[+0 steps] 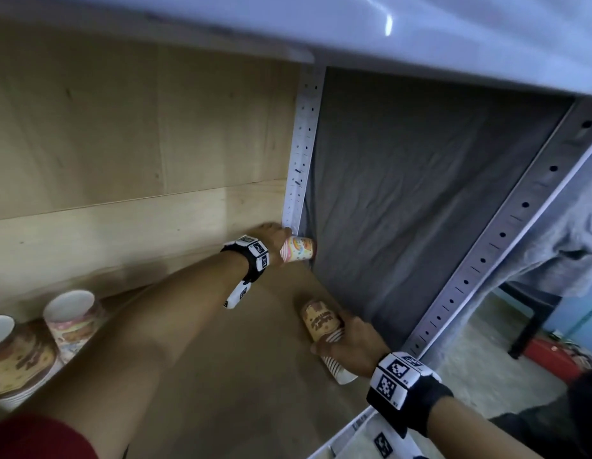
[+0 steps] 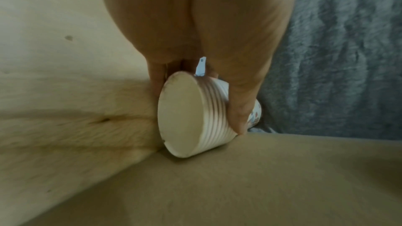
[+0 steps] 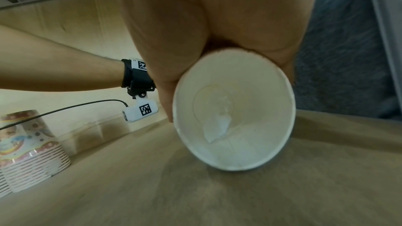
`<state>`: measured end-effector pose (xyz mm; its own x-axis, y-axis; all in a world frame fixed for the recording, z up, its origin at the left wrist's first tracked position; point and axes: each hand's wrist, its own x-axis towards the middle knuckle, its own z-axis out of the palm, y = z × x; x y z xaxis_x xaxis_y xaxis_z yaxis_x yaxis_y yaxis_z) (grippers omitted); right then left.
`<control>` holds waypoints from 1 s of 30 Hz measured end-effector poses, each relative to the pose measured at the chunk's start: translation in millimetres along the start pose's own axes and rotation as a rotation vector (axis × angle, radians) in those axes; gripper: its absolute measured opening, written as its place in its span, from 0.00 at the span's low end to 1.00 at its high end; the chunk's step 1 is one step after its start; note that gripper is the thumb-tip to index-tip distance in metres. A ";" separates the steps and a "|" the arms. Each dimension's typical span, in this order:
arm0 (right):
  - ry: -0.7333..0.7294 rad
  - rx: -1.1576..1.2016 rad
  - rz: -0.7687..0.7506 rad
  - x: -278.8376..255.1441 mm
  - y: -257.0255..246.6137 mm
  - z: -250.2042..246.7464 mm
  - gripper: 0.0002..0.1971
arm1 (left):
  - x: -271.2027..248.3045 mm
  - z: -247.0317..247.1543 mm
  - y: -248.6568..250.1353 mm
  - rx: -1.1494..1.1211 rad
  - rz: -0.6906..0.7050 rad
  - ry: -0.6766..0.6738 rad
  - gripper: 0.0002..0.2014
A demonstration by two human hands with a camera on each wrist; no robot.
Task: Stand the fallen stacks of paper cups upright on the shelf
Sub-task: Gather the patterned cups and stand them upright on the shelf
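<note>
A pink-patterned stack of paper cups [image 1: 297,253] lies on its side in the far right corner of the wooden shelf [image 1: 241,352]. My left hand [image 1: 274,240] grips it; in the left wrist view the fingers [image 2: 239,109] curl round the stack [image 2: 195,118], whose mouth faces the camera. A brown-patterned stack [image 1: 321,329] lies on its side nearer the front. My right hand [image 1: 354,342] grips that one, and its open mouth [image 3: 234,112] fills the right wrist view.
Two upright cup stacks stand at the left: a pink one [image 1: 74,319] and a brown one [image 1: 16,362]. Grey cloth [image 1: 420,210] hangs on the right side. A perforated white post [image 1: 301,154] marks the back corner. Another shelf [image 1: 420,38] sits close overhead.
</note>
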<state>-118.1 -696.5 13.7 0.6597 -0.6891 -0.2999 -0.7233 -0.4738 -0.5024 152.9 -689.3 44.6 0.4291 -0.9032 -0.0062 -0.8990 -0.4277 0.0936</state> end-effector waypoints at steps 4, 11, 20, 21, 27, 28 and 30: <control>0.004 -0.002 -0.002 1.0 -2.1 0.8 0.44 | -0.1 0.0 -2.0 0.042 0.009 -0.008 0.33; 0.023 -0.020 0.001 -1.4 -3.7 1.2 0.41 | -7.8 -0.2 -1.4 0.033 -0.019 -0.018 0.28; 0.032 -0.096 0.046 -6.2 -11.9 1.6 0.33 | -30.5 1.8 -4.7 -0.073 -0.063 -0.056 0.32; 0.033 -0.106 0.049 -7.8 -13.5 1.1 0.32 | -32.9 3.6 -6.8 -0.090 -0.073 -0.055 0.34; 0.080 -0.081 0.053 -15.6 -25.3 -4.3 0.33 | -77.3 -16.2 -4.7 -0.237 -0.105 -0.005 0.36; 0.096 -0.070 0.044 -16.5 -28.3 -5.1 0.36 | -84.1 -17.8 -5.5 -0.276 -0.121 0.005 0.37; 0.134 -0.054 0.022 -18.2 -34.9 -6.5 0.40 | -100.0 -23.0 -4.5 -0.348 -0.148 0.029 0.38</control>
<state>-106.1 -671.0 42.0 0.6128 -0.7653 -0.1972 -0.7496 -0.4838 -0.4517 116.0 -596.2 67.7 0.5592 -0.8289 -0.0176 -0.7458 -0.5121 0.4261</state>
